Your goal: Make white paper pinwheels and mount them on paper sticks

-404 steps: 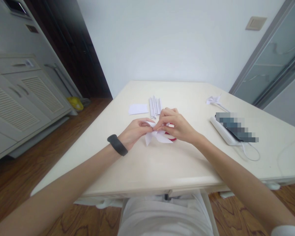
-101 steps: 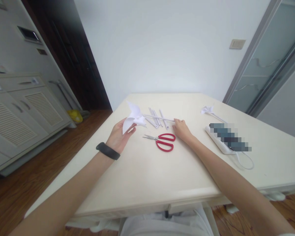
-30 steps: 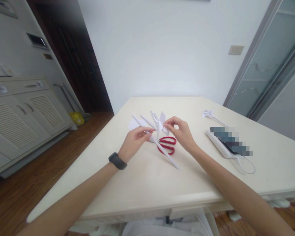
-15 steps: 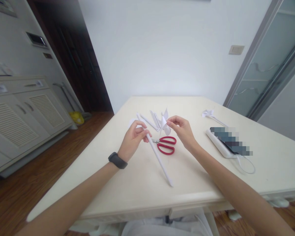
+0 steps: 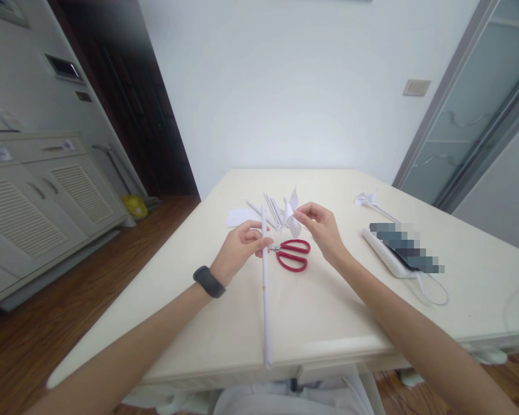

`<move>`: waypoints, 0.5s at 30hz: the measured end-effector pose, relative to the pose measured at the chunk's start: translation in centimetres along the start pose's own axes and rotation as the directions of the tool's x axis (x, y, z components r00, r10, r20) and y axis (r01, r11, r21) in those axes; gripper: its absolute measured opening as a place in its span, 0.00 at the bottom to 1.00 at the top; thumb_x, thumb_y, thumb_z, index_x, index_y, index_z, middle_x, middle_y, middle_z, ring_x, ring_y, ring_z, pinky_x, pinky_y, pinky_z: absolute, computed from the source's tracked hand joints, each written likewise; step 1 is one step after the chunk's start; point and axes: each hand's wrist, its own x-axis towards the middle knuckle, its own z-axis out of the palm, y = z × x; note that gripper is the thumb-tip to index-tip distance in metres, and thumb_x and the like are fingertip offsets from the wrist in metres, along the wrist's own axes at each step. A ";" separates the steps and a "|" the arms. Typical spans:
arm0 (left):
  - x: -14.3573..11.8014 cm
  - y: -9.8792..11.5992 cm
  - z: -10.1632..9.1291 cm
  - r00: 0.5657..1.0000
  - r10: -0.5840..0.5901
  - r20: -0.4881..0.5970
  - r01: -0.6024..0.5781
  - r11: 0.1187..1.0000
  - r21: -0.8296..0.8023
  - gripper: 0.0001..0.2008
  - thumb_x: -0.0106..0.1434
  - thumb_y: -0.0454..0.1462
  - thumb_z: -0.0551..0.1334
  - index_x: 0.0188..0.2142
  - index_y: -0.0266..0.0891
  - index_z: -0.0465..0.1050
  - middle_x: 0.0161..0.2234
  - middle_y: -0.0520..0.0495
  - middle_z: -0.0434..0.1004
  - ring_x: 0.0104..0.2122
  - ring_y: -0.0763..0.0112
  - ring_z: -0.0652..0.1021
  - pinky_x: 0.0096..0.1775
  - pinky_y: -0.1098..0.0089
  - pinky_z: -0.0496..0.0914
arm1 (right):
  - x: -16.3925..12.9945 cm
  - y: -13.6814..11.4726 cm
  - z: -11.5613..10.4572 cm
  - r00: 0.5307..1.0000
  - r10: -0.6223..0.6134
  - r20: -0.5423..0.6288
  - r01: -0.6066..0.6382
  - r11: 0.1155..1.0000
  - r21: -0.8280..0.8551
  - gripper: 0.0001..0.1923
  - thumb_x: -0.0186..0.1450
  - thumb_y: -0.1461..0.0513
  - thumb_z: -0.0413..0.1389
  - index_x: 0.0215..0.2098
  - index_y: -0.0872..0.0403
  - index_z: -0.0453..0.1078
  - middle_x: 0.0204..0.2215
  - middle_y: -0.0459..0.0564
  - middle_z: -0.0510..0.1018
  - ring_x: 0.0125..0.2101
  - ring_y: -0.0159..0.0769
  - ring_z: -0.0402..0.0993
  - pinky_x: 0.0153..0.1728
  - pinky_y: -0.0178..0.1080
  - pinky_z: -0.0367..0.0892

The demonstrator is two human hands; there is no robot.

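Observation:
My left hand (image 5: 244,246) pinches a long white rolled paper stick (image 5: 266,305) near its upper part, and the stick stands almost straight up and down in view. In my right hand (image 5: 322,226), thumb and fingers close on the edge of a white paper pinwheel (image 5: 291,213). The pinwheel and the stick are apart. Between the hands lie scissors with red handles (image 5: 294,255), their blades pointing left toward my left fingers. Several thin white paper rolls (image 5: 274,212) lie behind them, and a flat white paper piece (image 5: 239,217) rests behind my left hand.
A finished-looking pinwheel on a stick (image 5: 367,199) lies at the back right of the cream table (image 5: 190,323). Nearer on the right sits a white device (image 5: 387,253) with a blurred-out top and a white cable (image 5: 435,297). A wall stands behind the table.
The paper stick has swung from a slant to nearly upright in view, its lower end moving left and nearer to me. My left hand shifted slightly; my right hand barely moved.

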 end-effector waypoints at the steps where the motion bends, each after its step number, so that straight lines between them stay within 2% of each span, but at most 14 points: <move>1: 0.0 0.0 0.1 1.000 -0.002 0.011 0.002 1.000 0.001 0.14 0.51 0.39 0.66 0.34 0.37 0.66 0.19 0.55 0.68 0.21 0.75 0.69 0.25 0.73 0.64 | 0.0 0.0 0.0 1.000 0.000 -0.005 0.000 1.000 0.004 0.07 0.60 0.59 0.54 0.28 0.54 0.68 0.29 0.47 0.74 0.31 0.32 0.68 0.36 0.36 0.63; 6: -0.3 0.1 0.3 0.997 -0.021 0.076 0.021 1.000 0.002 0.14 0.50 0.39 0.67 0.34 0.38 0.65 0.20 0.55 0.69 0.21 0.75 0.70 0.25 0.74 0.64 | -0.1 0.0 0.1 1.000 -0.002 -0.010 0.003 1.000 0.031 0.08 0.59 0.58 0.55 0.28 0.54 0.68 0.28 0.46 0.73 0.31 0.32 0.67 0.35 0.36 0.63; 15: -0.8 -0.2 0.5 0.986 -0.009 0.164 0.012 1.000 -0.018 0.14 0.51 0.35 0.66 0.35 0.39 0.63 0.22 0.54 0.70 0.23 0.74 0.72 0.25 0.74 0.65 | -0.3 -0.3 0.4 0.998 0.028 0.055 -0.034 0.993 0.116 0.09 0.58 0.57 0.57 0.26 0.54 0.68 0.25 0.45 0.71 0.28 0.31 0.66 0.33 0.35 0.62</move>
